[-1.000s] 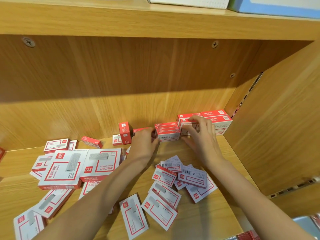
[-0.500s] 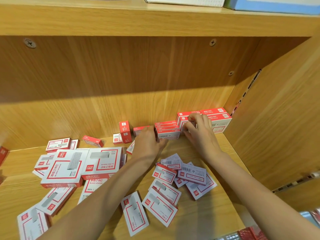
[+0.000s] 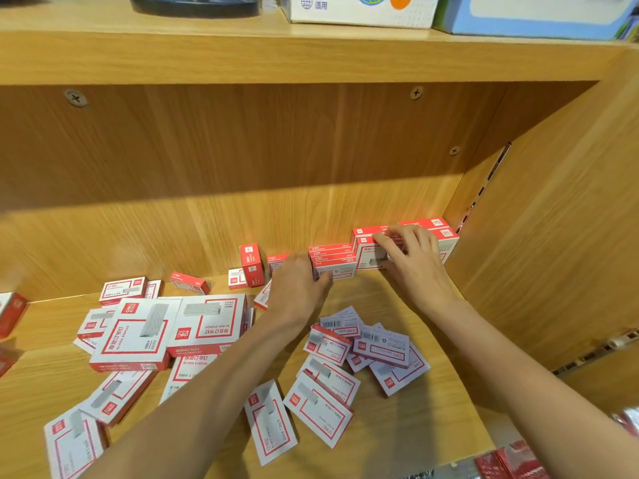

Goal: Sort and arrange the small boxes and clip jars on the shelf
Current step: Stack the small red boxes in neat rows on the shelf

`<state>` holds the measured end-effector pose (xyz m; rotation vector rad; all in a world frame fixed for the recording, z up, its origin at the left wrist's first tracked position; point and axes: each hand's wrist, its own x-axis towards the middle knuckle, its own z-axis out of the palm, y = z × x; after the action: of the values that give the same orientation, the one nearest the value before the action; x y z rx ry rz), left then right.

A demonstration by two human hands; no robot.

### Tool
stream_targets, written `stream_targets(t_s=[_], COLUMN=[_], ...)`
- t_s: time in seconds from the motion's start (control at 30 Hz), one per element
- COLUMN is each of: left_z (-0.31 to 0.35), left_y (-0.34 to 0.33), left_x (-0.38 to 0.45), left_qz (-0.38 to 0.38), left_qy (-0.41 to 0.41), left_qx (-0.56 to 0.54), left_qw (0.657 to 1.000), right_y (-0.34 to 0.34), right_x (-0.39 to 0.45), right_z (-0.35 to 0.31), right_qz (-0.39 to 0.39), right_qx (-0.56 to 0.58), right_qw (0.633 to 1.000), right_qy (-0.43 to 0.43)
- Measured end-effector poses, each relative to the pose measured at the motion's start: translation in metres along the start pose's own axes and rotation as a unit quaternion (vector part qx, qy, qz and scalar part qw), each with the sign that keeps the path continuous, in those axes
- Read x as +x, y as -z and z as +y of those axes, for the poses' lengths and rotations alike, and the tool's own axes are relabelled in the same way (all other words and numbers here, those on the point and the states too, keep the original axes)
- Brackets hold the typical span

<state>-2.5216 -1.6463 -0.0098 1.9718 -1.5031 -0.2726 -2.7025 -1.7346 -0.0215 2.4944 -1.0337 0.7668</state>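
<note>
Several small red-and-white staple boxes stand in a row against the back wall at the right. My left hand (image 3: pixel 297 288) holds the left end of a low stack of small boxes (image 3: pixel 333 262), thumb on its front, fingers hidden behind it. My right hand (image 3: pixel 415 267) grips the taller stack of small boxes (image 3: pixel 368 252) beside it, fingers over the top and thumb low on the front. More stacked boxes (image 3: pixel 447 240) fill the right corner. Loose small boxes (image 3: pixel 359 344) lie flat in front on the shelf board (image 3: pixel 397 430). No clip jars are in view.
Two large staple boxes (image 3: pixel 138 333) lie at the left among scattered small ones. One small box (image 3: pixel 251 264) stands upright near the back wall. The shelf's side wall (image 3: pixel 553 236) closes in on the right. Cartons (image 3: pixel 359 8) sit on the shelf above.
My left hand has closed in on the low stack's left end, its thumb now on the front. My right hand stays on the taller stack.
</note>
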Motion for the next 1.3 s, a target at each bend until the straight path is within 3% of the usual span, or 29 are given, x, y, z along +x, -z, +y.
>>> stream_targets(t_s=[0.47, 0.67, 0.8, 0.9, 1.0, 1.1, 1.2, 1.3], left_z=[-0.005, -0.005, -0.009, -0.014, -0.026, -0.035, -0.030, -0.022], left_y=[-0.006, -0.006, 0.003, 0.021, 0.041, 0.051, 0.047, 0.036], left_x=[0.002, 0.001, -0.001, -0.016, -0.035, -0.044, -0.049, -0.054], left_qz=[0.015, 0.021, -0.003, -0.024, -0.076, -0.166, -0.239, -0.253], left_qy=[0.019, 0.016, 0.003, -0.033, -0.087, -0.122, -0.157, -0.168], left_qx=[0.019, 0.040, 0.001, -0.049, -0.105, -0.097, -0.036, -0.022], left_qw=[1.000, 0.999, 1.000, 0.998, 0.988, 0.974, 0.958, 0.953], right_y=[0.004, 0.009, 0.027, 0.046, 0.062, 0.070, 0.075, 0.076], right_x=[0.008, 0.012, 0.008, -0.007, -0.021, -0.037, -0.044, -0.041], right_z=[-0.002, -0.008, -0.015, -0.030, -0.050, -0.052, -0.049, -0.051], right_qz=[-0.020, -0.067, -0.058, -0.038, -0.209, -0.354, -0.382, -0.385], right_qx=[-0.012, -0.029, 0.035, 0.151, 0.280, 0.264, 0.246, 0.232], right_qw=[0.999, 0.995, 0.993, 0.981, 0.930, 0.888, 0.878, 0.881], right_qy=[-0.045, -0.069, -0.098, -0.112, -0.115, -0.128, -0.154, -0.150])
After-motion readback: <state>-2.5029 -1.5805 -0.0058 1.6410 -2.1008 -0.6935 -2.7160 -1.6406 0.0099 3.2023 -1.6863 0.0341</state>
